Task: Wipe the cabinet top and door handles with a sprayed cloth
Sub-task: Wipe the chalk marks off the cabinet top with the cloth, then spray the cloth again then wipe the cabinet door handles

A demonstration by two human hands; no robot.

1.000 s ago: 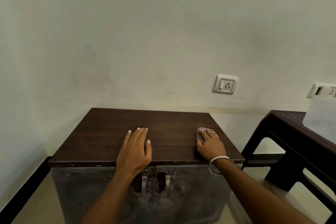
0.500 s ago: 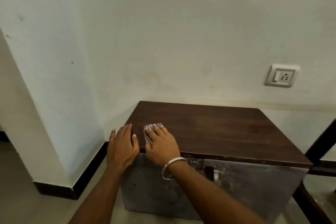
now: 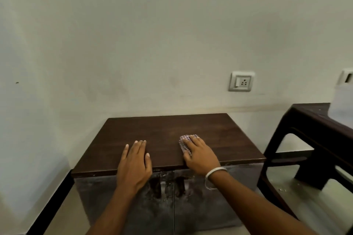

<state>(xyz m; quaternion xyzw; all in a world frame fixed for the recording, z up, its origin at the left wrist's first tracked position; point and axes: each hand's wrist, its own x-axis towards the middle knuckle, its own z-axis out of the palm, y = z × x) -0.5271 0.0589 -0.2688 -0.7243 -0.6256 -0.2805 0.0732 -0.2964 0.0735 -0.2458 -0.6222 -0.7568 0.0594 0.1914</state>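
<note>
A low cabinet with a dark brown wooden top (image 3: pixel 164 131) stands against the wall. My right hand (image 3: pixel 200 155) presses a small checked cloth (image 3: pixel 184 143) flat on the top, right of centre near the front edge; most of the cloth is hidden under the fingers. My left hand (image 3: pixel 134 164) lies flat on the top at the front edge, left of centre, with straight fingers. Two metal door handles (image 3: pixel 163 187) show on the grey doors below, between my wrists, partly blurred.
A dark plastic table (image 3: pixel 315 126) stands close to the cabinet's right side with a pale object (image 3: pixel 342 105) on it. A wall socket (image 3: pixel 241 81) sits above the cabinet. A side wall with black skirting (image 3: pixel 49 208) closes the left.
My right hand has slid the cloth from the top's left front corner back toward the right of centre. My left hand has moved from the left corner to the front middle.
</note>
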